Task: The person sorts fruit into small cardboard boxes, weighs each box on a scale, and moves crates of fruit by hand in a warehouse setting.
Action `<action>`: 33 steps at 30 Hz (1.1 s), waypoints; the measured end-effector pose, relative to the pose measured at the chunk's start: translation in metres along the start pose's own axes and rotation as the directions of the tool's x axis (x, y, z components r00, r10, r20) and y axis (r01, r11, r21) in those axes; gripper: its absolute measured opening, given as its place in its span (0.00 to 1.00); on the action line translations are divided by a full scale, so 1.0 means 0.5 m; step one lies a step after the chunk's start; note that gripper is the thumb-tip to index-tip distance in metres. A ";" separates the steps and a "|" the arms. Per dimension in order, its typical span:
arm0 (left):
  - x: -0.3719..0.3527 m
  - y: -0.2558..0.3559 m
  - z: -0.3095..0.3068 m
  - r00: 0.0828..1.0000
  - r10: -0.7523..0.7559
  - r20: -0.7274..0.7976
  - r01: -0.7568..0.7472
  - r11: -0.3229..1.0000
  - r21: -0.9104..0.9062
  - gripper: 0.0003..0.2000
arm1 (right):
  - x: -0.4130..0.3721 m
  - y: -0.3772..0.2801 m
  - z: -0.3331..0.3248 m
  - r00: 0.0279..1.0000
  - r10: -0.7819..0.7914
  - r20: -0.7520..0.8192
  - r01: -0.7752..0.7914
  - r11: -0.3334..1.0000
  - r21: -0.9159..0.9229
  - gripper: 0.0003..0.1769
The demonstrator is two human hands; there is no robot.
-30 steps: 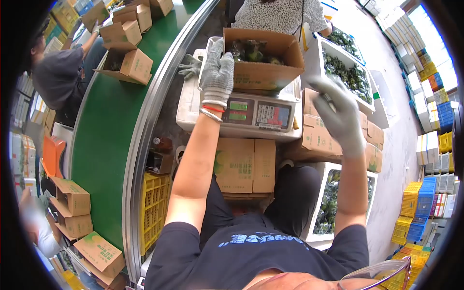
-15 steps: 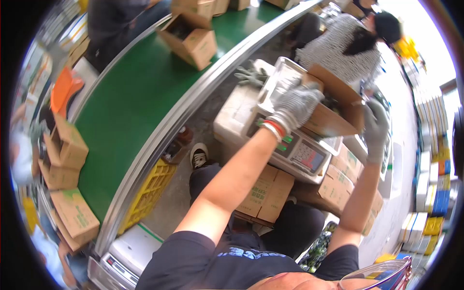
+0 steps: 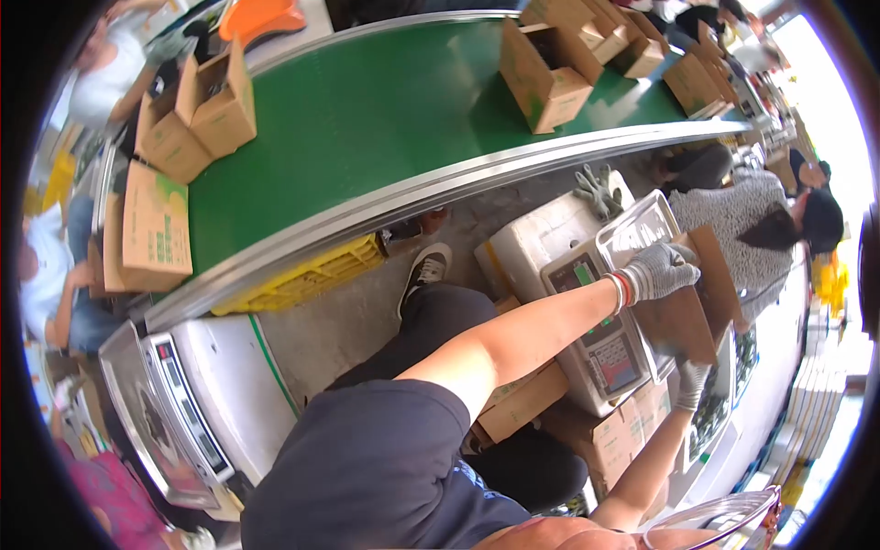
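An open cardboard box (image 3: pixel 680 321) is tilted above the platform of a digital scale (image 3: pixel 612 362). My left hand (image 3: pixel 658 272), in a grey knit glove with a red-and-white cuff, has its fingers closed at the box's near upper edge. My right hand (image 3: pixel 693 383), also gloved, is at the lower corner of the box; its fingers are partly hidden and smeared, but they appear to grip the cardboard. The box's contents are dark and cannot be made out. A spare grey glove (image 3: pixel 598 192) lies on the white foam box (image 3: pixel 532 229) behind the scale.
A green conveyor belt (image 3: pixel 367 119) with a metal rail runs ahead, carrying several open cardboard boxes (image 3: pixel 547 78). A second scale (image 3: pixel 183 403) is at left. A yellow crate (image 3: pixel 302 273) sits below the belt. A co-worker in a grey sweater (image 3: pixel 733 215) sits at right.
My view has turned left, so the belt and scale appear shifted right. Both hands still hold the box, which is now tilted differently, with my right hand lower on it.
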State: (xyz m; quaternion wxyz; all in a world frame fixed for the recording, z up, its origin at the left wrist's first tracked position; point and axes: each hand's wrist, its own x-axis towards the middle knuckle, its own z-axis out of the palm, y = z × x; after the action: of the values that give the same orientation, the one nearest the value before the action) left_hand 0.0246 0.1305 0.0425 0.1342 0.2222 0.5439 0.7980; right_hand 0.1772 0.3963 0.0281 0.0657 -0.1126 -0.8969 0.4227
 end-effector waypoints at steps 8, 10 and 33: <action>0.058 -0.013 -0.112 0.944 0.004 -0.329 -0.166 0.869 -0.466 0.15 | 0.053 -0.159 0.103 0.938 -0.316 -0.143 0.326 0.944 0.047 0.45; 0.051 0.071 -0.179 0.950 0.088 -0.299 -0.189 0.926 -0.327 0.15 | 0.038 -0.259 0.186 0.952 -0.260 -0.162 0.297 0.915 0.273 0.38; -0.047 0.197 -0.542 0.645 -0.029 -0.763 0.557 0.702 0.444 0.57 | 0.116 -0.477 0.812 0.932 -0.332 -0.143 0.326 0.943 -0.064 0.46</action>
State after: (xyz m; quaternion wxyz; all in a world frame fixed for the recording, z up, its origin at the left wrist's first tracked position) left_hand -0.0880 -0.1359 0.0454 -0.0329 -0.1681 0.8215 0.5439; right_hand -0.0002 -0.0377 -0.0435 0.2014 0.0059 -0.9035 0.3782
